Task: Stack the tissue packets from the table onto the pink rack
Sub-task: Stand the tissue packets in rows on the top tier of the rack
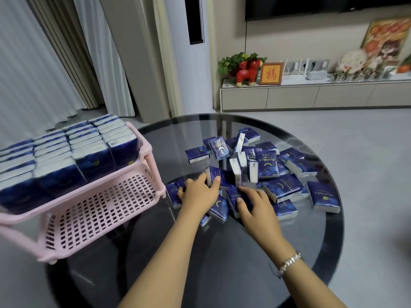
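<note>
Plainly a home living room: long curtains (55, 63), wall-mounted television (322, 7) above a low media cabinet (311, 96) bearing a potted plant (233, 62), red toy bull (248, 71), framed calligraphy (270, 73) and router (295, 67).

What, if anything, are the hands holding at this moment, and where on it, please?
The left hand grips an upright tissue packet by its sides. The right hand rests on a flat packet.
</note>
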{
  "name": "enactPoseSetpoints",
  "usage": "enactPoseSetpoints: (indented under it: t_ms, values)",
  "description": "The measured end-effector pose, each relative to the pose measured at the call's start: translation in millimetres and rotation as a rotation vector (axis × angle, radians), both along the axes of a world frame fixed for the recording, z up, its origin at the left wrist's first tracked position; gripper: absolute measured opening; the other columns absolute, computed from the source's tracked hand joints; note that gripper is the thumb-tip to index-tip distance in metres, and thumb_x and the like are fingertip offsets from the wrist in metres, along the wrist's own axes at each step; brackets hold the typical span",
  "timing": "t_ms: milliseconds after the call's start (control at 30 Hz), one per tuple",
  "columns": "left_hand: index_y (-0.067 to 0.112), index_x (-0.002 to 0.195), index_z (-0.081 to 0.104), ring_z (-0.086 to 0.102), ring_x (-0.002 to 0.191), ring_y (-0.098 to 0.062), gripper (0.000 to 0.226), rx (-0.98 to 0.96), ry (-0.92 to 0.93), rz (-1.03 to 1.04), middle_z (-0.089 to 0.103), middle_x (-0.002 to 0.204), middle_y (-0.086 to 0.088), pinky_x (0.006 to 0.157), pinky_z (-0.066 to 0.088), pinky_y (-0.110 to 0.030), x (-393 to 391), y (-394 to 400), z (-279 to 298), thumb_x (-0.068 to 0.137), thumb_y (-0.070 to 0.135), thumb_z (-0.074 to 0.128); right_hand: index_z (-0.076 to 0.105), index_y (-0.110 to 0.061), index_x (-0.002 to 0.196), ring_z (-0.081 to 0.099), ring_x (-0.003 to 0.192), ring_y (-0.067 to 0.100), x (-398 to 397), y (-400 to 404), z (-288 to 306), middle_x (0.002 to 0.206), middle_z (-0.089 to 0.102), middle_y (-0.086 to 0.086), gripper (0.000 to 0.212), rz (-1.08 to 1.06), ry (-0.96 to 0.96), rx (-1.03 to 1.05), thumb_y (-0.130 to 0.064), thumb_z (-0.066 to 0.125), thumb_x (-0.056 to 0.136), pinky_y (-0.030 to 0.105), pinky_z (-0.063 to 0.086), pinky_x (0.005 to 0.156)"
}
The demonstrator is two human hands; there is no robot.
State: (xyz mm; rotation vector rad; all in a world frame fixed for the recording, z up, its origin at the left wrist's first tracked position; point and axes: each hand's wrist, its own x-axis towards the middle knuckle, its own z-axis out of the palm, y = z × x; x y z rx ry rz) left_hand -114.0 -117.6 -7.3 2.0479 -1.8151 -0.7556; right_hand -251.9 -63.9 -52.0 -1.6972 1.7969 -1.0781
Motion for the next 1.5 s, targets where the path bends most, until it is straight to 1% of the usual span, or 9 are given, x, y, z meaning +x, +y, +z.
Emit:
enactPoseSetpoints:
  t_ms: [367,567,700,833,933,1067,1200,1367,1500]
  values:
    - [0.024,0.145,0.033,0.033,0.134,-0.035,0.049,0.000,0.019,0.096,0.036,0.145,-0.013,0.117,0.015,-0.046,11.2,72.0,-5.4,0.100,0.044,0.032,0.054,-0.030,0.124,0.055,0.104,0.011,10.4,41.4,-7.4,0.119,0.052,-0.008,0.031,0.057,0.005,-0.074,-0.030,0.049,0.093,0.021,0.039,0.076]
    - [0.026,0.122,0.058,0.043,0.128,-0.027,0.038,-0.109,0.237,0.121,0.047,0.135,-0.004,0.111,0.030,-0.041,47.0,91.3,-13.9,0.096,0.048,0.041,0.037,-0.022,0.140,0.052,0.118,0.016,25.2,52.9,-1.9,0.129,0.054,-0.004,0.053,0.170,0.062,0.009,-0.038,0.052,0.092,0.034,0.039,0.099]
    - [0.031,0.121,0.058,0.019,0.140,-0.022,0.043,-0.041,0.104,-0.089,0.035,0.141,0.007,0.119,0.014,-0.039,73.4,107.4,-12.6,0.088,0.057,0.051,0.041,-0.024,0.136,0.053,0.109,0.022,28.9,53.1,2.7,0.118,0.061,0.001,0.052,0.163,0.115,0.080,-0.043,0.054,0.089,0.036,0.040,0.096]
    - [0.023,0.126,0.053,0.021,0.138,-0.020,0.058,-0.035,0.021,-0.188,0.029,0.144,0.007,0.114,0.020,-0.032,93.2,116.0,-17.4,0.080,0.058,0.062,0.053,-0.029,0.120,0.057,0.102,0.016,29.6,52.8,2.1,0.109,0.063,-0.006,0.039,0.126,-0.014,0.012,-0.036,0.066,0.083,0.034,0.046,0.091]
    - [0.033,0.098,0.058,0.042,0.121,-0.018,0.030,-0.154,0.214,-0.117,0.047,0.120,0.013,0.105,0.035,-0.028,94.2,117.7,-22.6,0.076,0.048,0.072,0.054,-0.033,0.096,0.057,0.089,-0.006,30.9,56.7,9.0,0.098,0.062,-0.017,0.027,0.114,-0.226,-0.062,-0.021,0.071,0.080,0.009,0.043,0.076]
    - [0.034,0.085,0.059,0.060,0.096,-0.018,0.015,-0.278,0.506,0.060,0.065,0.098,0.006,0.081,0.048,-0.024,93.6,115.6,-17.4,0.081,0.030,0.073,0.061,-0.024,0.096,0.064,0.078,0.019,34.9,61.7,23.6,0.090,0.067,0.012,0.019,0.092,-0.618,-0.074,-0.015,0.069,0.082,0.038,0.053,0.072]
    - [0.033,0.101,0.061,0.059,0.106,-0.014,0.014,-0.300,0.646,0.161,0.064,0.114,0.003,0.089,0.050,-0.032,101.7,115.7,-8.9,0.088,0.032,0.065,0.063,-0.016,0.106,0.068,0.077,0.011,44.9,69.0,40.9,0.090,0.071,0.004,0.020,0.224,-0.823,-0.037,-0.009,0.059,0.088,0.020,0.053,0.067]
    - [0.026,0.118,0.064,0.064,0.081,-0.012,0.027,-0.214,0.845,0.151,0.070,0.102,0.006,0.051,0.047,-0.018,102.3,121.7,1.6,0.098,0.034,0.048,0.061,-0.026,0.112,0.067,0.096,0.021,64.4,67.5,42.4,0.109,0.067,0.005,0.024,0.372,-0.576,0.064,-0.014,0.056,0.091,0.035,0.056,0.083]
    - [0.030,0.123,0.059,0.062,0.106,-0.008,0.045,-0.132,0.857,0.084,0.066,0.118,0.011,0.093,0.050,-0.029,108.4,123.2,1.3,0.087,0.057,0.053,0.055,-0.034,0.126,0.059,0.081,0.010,77.7,59.4,41.7,0.104,0.064,-0.007,0.037,0.329,-0.221,0.005,-0.023,0.058,0.090,0.021,0.050,0.078]
